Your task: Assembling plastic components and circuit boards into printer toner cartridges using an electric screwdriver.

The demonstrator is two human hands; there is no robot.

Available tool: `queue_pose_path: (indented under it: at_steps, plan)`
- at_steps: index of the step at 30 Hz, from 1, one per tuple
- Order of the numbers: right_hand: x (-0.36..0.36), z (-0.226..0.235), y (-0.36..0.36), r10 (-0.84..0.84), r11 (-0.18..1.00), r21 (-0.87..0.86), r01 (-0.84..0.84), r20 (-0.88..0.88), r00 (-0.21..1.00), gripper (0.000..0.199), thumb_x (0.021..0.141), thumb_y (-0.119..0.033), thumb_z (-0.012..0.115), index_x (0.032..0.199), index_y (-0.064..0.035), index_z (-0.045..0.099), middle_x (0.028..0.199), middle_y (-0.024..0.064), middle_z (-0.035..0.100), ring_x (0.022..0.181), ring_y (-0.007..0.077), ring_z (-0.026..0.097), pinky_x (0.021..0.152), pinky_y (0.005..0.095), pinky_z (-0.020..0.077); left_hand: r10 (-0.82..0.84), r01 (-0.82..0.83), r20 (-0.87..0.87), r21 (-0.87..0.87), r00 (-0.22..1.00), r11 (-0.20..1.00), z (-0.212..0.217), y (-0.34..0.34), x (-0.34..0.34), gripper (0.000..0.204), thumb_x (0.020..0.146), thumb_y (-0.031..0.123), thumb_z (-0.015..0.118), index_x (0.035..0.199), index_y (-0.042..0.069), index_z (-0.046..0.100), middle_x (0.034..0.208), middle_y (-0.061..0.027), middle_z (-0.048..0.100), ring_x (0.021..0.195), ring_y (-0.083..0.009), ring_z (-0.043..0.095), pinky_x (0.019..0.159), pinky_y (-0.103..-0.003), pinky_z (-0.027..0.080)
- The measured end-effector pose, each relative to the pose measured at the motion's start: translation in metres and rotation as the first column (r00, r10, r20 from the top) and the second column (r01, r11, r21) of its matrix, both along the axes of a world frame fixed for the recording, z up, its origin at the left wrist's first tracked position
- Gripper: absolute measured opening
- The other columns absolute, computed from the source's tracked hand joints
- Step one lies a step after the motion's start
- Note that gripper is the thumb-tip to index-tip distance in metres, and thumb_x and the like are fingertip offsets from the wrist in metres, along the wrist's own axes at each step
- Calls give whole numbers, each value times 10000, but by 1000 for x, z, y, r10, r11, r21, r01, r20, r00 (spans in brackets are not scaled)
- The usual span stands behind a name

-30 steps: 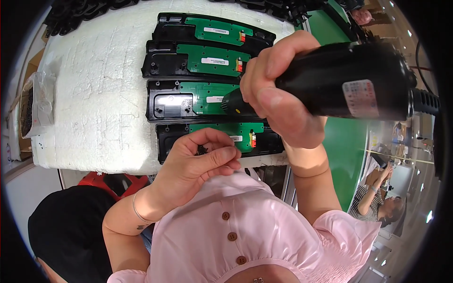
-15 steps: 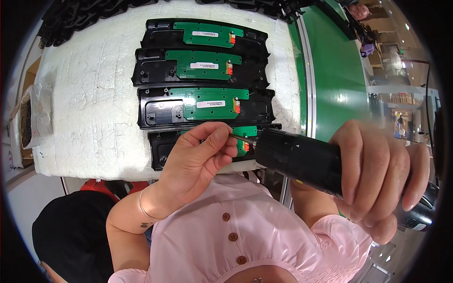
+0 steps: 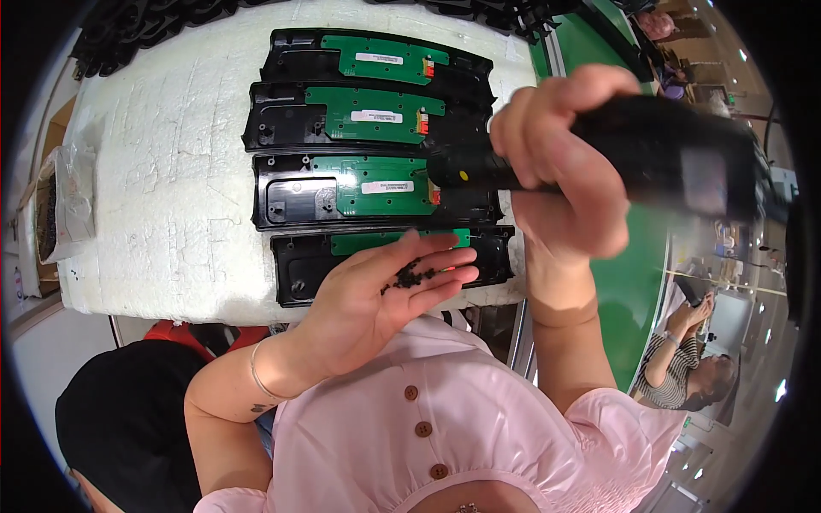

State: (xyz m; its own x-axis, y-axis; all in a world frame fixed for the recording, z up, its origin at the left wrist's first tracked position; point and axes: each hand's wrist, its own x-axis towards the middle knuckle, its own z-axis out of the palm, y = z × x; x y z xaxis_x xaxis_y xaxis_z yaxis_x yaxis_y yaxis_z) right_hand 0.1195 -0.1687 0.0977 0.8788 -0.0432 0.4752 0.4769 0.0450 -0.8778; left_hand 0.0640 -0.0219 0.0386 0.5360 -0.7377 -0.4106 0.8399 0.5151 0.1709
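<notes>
My right hand (image 3: pixel 564 162) is closed around a black electric screwdriver (image 3: pixel 684 154), partly smeared by motion. The screwdriver's front end lies over the right part of a green circuit board (image 3: pixel 355 201), by its red and white connector, in the third black plastic panel (image 3: pixel 291 201) from the far end. Whether the bit touches the board I cannot tell. My left hand (image 3: pixel 368 286) is palm up, fingers stretched out, with several small black screws (image 3: pixel 409 275) lying on the palm and fingers. Beneath that hand is the nearest panel (image 3: pixel 299 269), its board partly covered.
Two more panels with boards (image 3: pixel 376 73) lie farther back on the white foam-topped table (image 3: pixel 171 197). Black parts (image 3: pixel 154 34) are heaped along the far edge. At the left stands a box with a plastic bag (image 3: pixel 73 201). A green surface (image 3: pixel 637 291) is at the right; other people are nearby.
My right hand has carried the screwdriver up and left, from beside my left fingers to over the third panel. My left hand has opened from a pinch at the bit, baring the screws.
</notes>
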Motion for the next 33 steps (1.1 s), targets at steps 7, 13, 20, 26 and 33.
queue_pose_path:
  at_steps: [7,13,20,26,33]
  plan:
    - [7,-1,-5,74,997,-20,-76,-68,995,250,675,-71,463,922,-38,448,551,-1,359,460,110,353,514,287,339,-87,89,105,-16,991,996,-4,12,0,352,960,233,331,1140,-50,438,1092,-235,543,1018,-306,566,821,-313,505]
    - [8,-4,-5,90,992,-89,-93,-36,995,247,669,-65,468,914,-42,441,543,0,360,452,109,349,509,283,340,-119,116,139,30,983,993,-6,16,0,154,937,185,422,904,41,462,964,-171,592,887,-233,618,722,-279,521]
    - [16,-8,1,131,989,-65,-134,-48,990,202,666,-59,482,856,-37,418,539,12,379,443,103,341,486,277,340,46,-64,175,103,983,993,-4,15,0,126,881,137,541,963,41,541,866,-47,587,748,-122,580,679,-223,491]
    - [14,-4,5,114,982,-141,-128,-99,989,208,669,-67,493,861,-40,418,536,18,387,447,105,351,487,283,342,91,-99,102,84,991,992,-3,14,6,138,874,109,543,994,42,560,882,-47,594,772,-104,587,675,-200,501]
    - [-12,34,-16,318,944,82,-320,40,947,431,596,45,522,990,-89,412,568,-54,437,466,90,372,516,246,332,155,-154,3,76,988,985,0,7,10,146,881,117,528,985,21,564,883,-53,600,760,-108,606,664,-189,527]
